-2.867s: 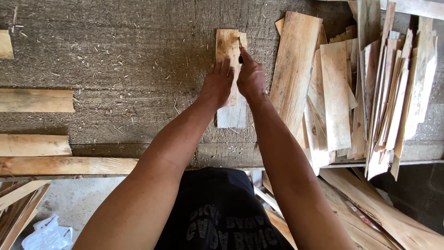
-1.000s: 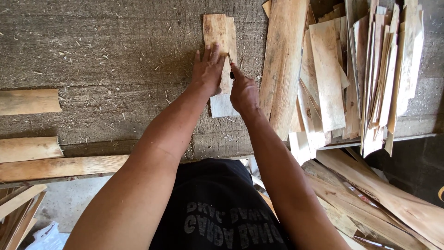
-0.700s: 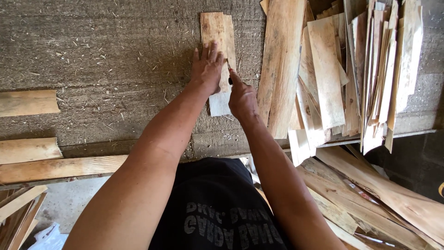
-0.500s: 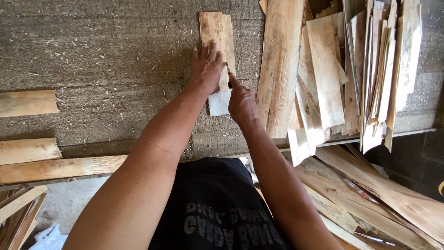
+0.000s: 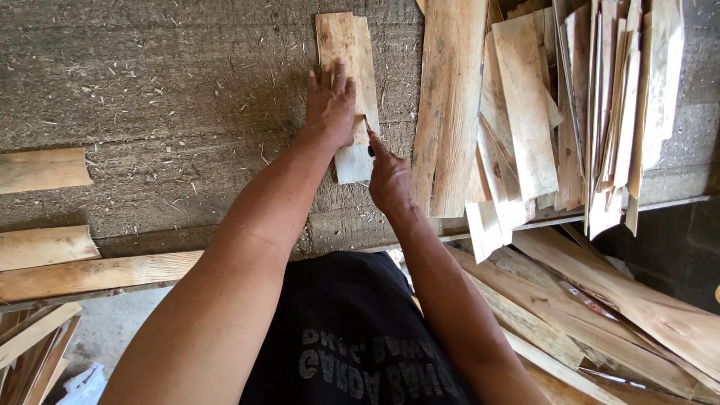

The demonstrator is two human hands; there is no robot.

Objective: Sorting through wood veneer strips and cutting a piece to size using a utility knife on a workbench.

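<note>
Close in, just below both arms, a black printed shirt (image 5: 352, 337) fills the bottom of the view, and beside the right forearm loose wooden offcuts (image 5: 600, 315) slope away on a lower level. Up from there, the right hand (image 5: 390, 180) sits at the near right corner of a thin wood slat (image 5: 346, 52), fingers curled with the forefinger pointing along the slat's right edge; whether it pinches something small there I cannot tell. Compared with a moment ago this hand has drawn back toward the body along that edge, so the work down the slat's side seems to be nearing its close end. The left hand (image 5: 330, 105) lies just beyond, flat and spread, pressing the slat down onto the rough grey workbench (image 5: 150, 90); it has stayed in place, keeping the piece steady. The slat runs away from the body, its far end past the left fingertips. Right of both hands a pile of stacked slats (image 5: 525, 112) leans over the bench edge. Well off to the left lie several short boards (image 5: 45, 247).
</note>
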